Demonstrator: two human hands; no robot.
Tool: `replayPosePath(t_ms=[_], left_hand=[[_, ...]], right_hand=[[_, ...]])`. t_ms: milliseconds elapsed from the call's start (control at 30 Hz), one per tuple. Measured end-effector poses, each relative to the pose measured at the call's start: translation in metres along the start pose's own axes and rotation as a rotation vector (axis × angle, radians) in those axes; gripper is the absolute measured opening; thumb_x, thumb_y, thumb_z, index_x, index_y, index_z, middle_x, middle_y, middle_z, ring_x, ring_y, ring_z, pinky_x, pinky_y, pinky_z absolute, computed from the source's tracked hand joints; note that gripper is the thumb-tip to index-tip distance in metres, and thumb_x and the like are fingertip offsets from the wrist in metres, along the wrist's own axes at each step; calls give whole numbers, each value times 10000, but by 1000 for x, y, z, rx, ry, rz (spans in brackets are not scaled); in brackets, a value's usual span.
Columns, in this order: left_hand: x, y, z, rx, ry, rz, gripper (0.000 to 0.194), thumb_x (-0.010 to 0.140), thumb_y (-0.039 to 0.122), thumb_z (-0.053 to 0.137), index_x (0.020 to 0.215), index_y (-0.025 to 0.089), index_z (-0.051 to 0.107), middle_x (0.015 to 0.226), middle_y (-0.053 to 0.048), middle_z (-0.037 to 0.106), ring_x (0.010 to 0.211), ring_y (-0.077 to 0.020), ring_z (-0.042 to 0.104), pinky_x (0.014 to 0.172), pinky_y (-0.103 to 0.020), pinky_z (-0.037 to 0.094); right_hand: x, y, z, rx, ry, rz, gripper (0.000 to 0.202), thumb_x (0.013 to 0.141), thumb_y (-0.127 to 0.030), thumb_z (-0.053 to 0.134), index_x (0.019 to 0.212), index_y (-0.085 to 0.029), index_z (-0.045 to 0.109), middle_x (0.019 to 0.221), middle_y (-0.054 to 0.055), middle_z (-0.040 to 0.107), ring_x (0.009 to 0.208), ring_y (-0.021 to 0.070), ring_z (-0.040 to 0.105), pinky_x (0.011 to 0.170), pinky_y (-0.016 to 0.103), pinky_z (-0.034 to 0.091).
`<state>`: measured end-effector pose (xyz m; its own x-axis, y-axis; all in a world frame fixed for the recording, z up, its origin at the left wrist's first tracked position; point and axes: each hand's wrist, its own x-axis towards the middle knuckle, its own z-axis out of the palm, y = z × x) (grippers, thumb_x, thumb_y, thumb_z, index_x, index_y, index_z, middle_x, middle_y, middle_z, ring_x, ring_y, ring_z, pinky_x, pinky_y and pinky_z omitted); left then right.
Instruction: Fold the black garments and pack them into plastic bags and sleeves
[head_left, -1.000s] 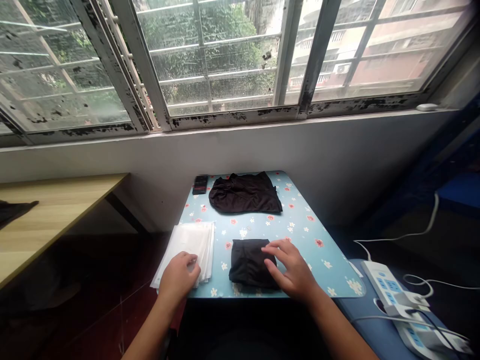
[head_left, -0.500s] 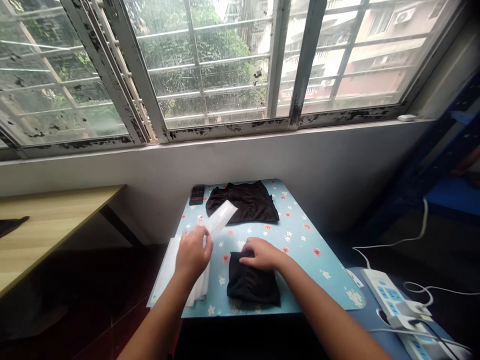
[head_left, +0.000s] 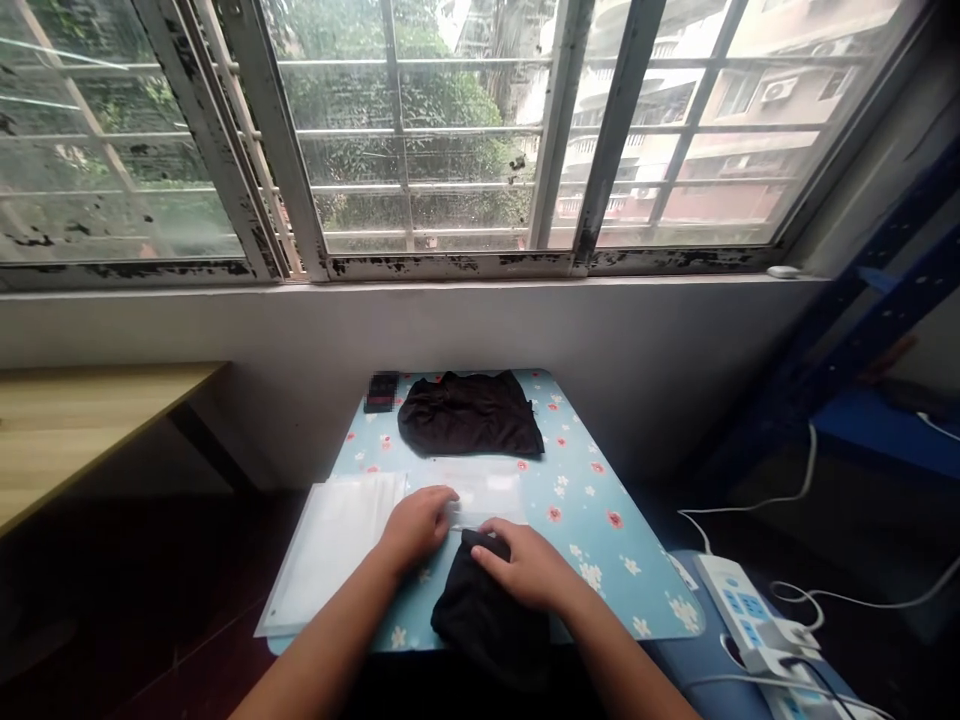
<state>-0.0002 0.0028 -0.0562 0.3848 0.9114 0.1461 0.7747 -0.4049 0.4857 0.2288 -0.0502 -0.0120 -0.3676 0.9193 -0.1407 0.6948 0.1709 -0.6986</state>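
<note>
A clear plastic bag (head_left: 487, 492) lies flat at the middle of the small table. My left hand (head_left: 420, 525) is at its left edge, fingers closed on it. In my right hand (head_left: 521, 560) is a folded black cloth (head_left: 491, 610), gripped at its top edge and tilted over the table's front edge. A stack of clear plastic bags (head_left: 337, 545) rests left of my left hand. Farther back, a black garment (head_left: 472, 412) is spread out, its exact kind unclear.
The flowered blue table (head_left: 622, 570) stands below a window wall. A small dark box (head_left: 381, 392) sits at its back left corner. To the right are a power strip (head_left: 739, 600) and white cables. A wooden desk (head_left: 97, 410) is on the left.
My left hand has moved right from the stack, bringing one plastic bag down flat on the table. My right hand has pulled the folded black cloth nearer to me and tilted it.
</note>
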Motion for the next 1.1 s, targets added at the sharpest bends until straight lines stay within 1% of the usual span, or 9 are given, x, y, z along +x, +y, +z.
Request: replayPosePath(t_ms=[133, 300, 400, 467, 600, 700, 900, 1000, 1100], left_hand=[[1, -5, 4, 49, 70, -6, 316, 840, 102, 596, 1090, 234, 738, 1360, -75, 675, 1324, -267, 572, 1135, -388, 439], [0, -1, 4, 68, 79, -9, 251, 910, 168, 543, 1065, 229, 729, 1102, -84, 759, 1086, -273, 681, 967, -387, 512], [-1, 6, 7, 54, 62, 6, 271, 902, 170, 544, 1094, 235, 724, 1056, -81, 759, 995, -262, 690, 898, -358, 511], [-1, 11, 9, 37, 38, 26, 292, 877, 165, 565, 1103, 243, 731, 1041, -73, 762, 976, -260, 689, 874, -343, 505], [-2, 15, 9, -28, 2, 52, 233, 852, 192, 595, 984, 258, 775, 954, -25, 778, 915, -245, 698, 822, -310, 505], [-1, 11, 6, -98, 10, 43, 268, 852, 191, 580, 999, 267, 790, 988, -1, 796, 914, -227, 713, 808, -286, 517], [0, 0, 7, -351, 76, 116, 361, 763, 133, 623, 1032, 274, 818, 1037, -4, 810, 955, -227, 740, 876, -303, 541], [0, -2, 9, -412, 114, 99, 339, 790, 142, 621, 1035, 265, 820, 1054, -18, 809, 977, -228, 745, 899, -321, 549], [-1, -1, 9, -436, 153, 85, 259, 862, 216, 630, 1036, 258, 818, 1031, -29, 809, 954, -226, 740, 890, -332, 549]], right_hand=[[1, -5, 4, 45, -3, -15, 313, 949, -460, 541, 1070, -256, 745, 1091, 42, 766, 963, 239, 680, 824, 311, 457], [-8, -23, -6, 16, -154, -159, 262, 956, -398, 538, 1047, -258, 740, 969, 13, 772, 857, 201, 669, 762, 279, 451], [-12, -33, -14, -22, -251, -211, 228, 933, -368, 569, 1019, -250, 744, 925, 7, 770, 815, 189, 662, 719, 266, 438], [-10, -38, -17, -35, -245, -233, 216, 928, -349, 571, 1014, -253, 744, 930, 5, 769, 814, 187, 665, 712, 263, 437], [3, -38, -16, -118, -25, -226, 268, 953, -314, 522, 1110, -267, 735, 1077, 23, 770, 955, 216, 687, 806, 290, 451], [14, -32, -6, -261, 109, -186, 292, 953, -303, 525, 1168, -282, 723, 1104, 32, 762, 994, 229, 681, 833, 309, 441], [28, -13, 14, -477, 400, -145, 189, 898, -341, 654, 1047, -230, 688, 1075, 75, 665, 1026, 264, 589, 881, 359, 406], [32, -4, 20, -496, 468, -106, 310, 860, -348, 705, 1135, -222, 638, 1134, 85, 641, 1050, 272, 570, 909, 376, 392], [35, 3, 24, -538, 493, -29, 315, 848, -385, 721, 1104, -221, 641, 1070, 79, 650, 1001, 275, 581, 883, 386, 384]])
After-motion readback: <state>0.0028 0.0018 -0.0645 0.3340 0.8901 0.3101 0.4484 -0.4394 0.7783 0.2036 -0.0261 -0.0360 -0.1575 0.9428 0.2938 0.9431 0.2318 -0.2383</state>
